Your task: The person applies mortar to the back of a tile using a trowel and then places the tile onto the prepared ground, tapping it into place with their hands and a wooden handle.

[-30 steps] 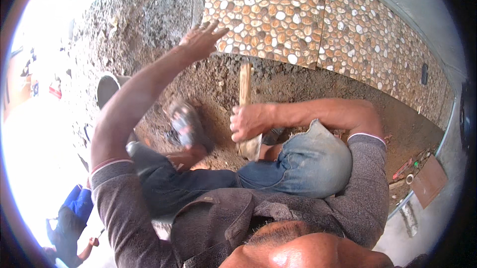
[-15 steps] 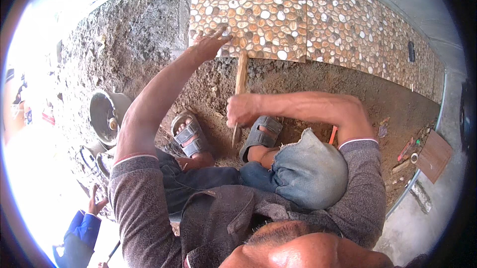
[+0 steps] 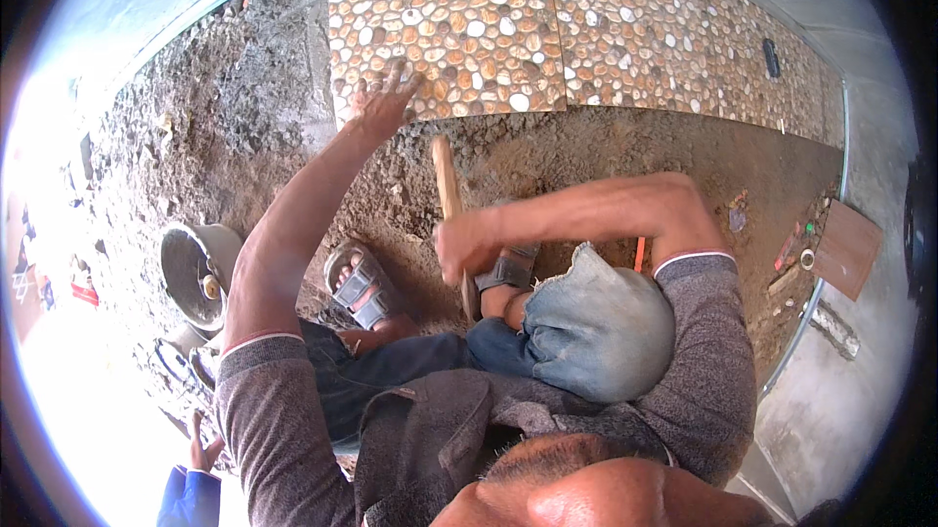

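Note:
My left hand [image 3: 383,97] reaches forward with fingers spread and rests flat on the near corner of a pebble-patterned tile [image 3: 449,24] laid on the ground. My right hand [image 3: 462,246] is closed around a wooden handle [image 3: 447,175] that slants up from between my feet toward the tile's edge; its lower end is hidden behind my hand and knee. I am crouched, with grey sandals [image 3: 360,288] on the brown mortar bed [image 3: 596,151] below the tiles.
More pebble tiles [image 3: 684,39] run to the right along a grey wall. A grey bucket [image 3: 195,273] stands at the left on rough soil. Small tools and a brown tile piece [image 3: 848,249] lie at the right. Another person's blue sleeve [image 3: 191,498] shows lower left.
My left hand has stretched further forward and now lies on the tile's corner. The view has tilted down and the bucket has come into view at left. My right hand keeps its grip.

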`<state>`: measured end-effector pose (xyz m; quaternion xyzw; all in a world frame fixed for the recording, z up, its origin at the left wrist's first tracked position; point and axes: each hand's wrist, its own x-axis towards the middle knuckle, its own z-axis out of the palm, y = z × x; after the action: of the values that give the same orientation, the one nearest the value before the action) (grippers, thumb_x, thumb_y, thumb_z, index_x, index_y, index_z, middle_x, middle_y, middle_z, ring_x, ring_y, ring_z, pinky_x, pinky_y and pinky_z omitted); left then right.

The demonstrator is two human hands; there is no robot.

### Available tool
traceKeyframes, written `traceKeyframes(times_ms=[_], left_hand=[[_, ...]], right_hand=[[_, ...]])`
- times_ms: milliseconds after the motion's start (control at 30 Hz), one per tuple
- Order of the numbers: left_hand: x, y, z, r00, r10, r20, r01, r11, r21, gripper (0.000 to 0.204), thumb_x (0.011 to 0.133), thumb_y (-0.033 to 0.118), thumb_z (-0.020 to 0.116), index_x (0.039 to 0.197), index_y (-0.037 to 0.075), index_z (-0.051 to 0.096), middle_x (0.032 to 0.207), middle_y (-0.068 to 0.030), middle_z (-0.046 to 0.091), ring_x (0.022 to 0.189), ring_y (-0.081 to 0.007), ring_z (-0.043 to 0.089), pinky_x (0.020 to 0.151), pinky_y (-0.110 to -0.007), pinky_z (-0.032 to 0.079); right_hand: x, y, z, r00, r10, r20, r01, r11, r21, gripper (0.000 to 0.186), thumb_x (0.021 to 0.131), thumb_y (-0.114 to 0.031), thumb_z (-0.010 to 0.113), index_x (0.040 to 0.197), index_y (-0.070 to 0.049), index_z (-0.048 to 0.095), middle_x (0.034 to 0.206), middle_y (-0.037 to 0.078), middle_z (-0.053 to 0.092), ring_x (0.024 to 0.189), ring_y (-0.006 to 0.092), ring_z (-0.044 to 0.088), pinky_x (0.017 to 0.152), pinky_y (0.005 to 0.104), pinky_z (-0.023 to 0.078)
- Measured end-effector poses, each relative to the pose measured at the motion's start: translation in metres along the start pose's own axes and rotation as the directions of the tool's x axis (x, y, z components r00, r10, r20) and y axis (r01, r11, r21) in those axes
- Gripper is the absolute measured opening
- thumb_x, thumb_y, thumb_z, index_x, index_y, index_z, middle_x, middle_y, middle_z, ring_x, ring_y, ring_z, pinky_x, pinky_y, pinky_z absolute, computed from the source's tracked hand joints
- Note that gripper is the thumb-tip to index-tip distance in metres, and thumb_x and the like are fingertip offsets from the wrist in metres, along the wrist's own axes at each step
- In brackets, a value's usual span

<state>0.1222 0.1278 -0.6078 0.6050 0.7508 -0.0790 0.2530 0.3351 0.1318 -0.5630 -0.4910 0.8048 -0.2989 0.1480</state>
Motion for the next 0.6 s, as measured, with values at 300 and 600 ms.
traceKeyframes(times_ms=[300,600], left_hand=[[-0.002,0.003,-0.022,0.996,0.076,0.043,-0.083,0.974,0.210,0.075,0.082,0.038,0.060,0.143,0.020,0.019,0.147,-0.0199,0.013,0.131,-0.0399,0.024,0.108,-0.055,0.018],[-0.002,0.000,-0.029,0.992,0.108,0.060,-0.121,0.944,0.308,0.078,0.083,0.046,0.056,0.144,0.020,0.013,0.145,-0.0224,0.017,0.130,-0.0387,0.028,0.108,-0.052,0.021]], right_hand=[[0.001,0.007,-0.007,0.999,0.043,-0.027,-0.043,0.999,0.007,0.008,0.065,-0.023,0.058,0.064,-0.015,0.058,0.060,0.005,0.059,0.065,0.0243,0.062,0.059,0.0397,0.046],[0.015,0.012,-0.013,0.996,0.071,0.051,-0.066,0.993,-0.095,0.010,0.064,-0.024,0.058,0.064,-0.014,0.059,0.061,0.005,0.060,0.066,0.0255,0.063,0.060,0.0403,0.047]])
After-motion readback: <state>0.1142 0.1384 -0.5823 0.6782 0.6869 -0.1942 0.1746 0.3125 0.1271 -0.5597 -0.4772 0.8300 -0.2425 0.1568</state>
